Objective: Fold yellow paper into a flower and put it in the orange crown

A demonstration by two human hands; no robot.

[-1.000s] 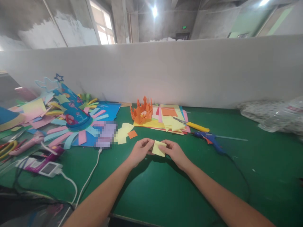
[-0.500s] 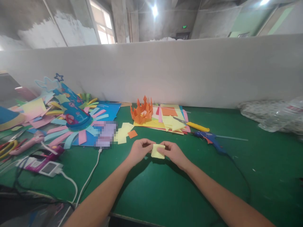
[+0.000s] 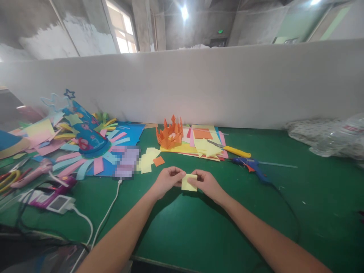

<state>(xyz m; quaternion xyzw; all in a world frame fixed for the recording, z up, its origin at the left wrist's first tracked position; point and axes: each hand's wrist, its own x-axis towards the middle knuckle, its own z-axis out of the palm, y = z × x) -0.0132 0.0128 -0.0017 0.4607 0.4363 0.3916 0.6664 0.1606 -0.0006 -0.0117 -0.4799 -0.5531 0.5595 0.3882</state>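
A small pale yellow square of paper (image 3: pixel 189 185) is held between both hands just above the green table (image 3: pixel 199 235). My left hand (image 3: pixel 168 181) pinches its left edge, thumb near the top corner. My right hand (image 3: pixel 208 184) grips the right side, its thumb lying across the front face; the fingers behind the paper are hidden. Beyond the hands stands an orange folded-paper crown (image 3: pixel 170 134). Loose yellow paper squares (image 3: pixel 148 159) and a small orange square (image 3: pixel 158 161) lie to the left of it, nearer my left hand.
On the right lie a yellow-handled utility knife (image 3: pixel 237 152), a blue glue gun (image 3: pixel 253 167) and a plastic bottle (image 3: pixel 339 136). Coloured sheets (image 3: pixel 202 133) sit behind. At left are a blue party hat (image 3: pixel 91 136), a pink glue gun (image 3: pixel 34 174), a power strip (image 3: pixel 58 203) and cables.
Both hands stay almost in place with the yellow paper. My left thumb has moved slightly onto the paper's upper left corner. The whole view has shifted very slightly.
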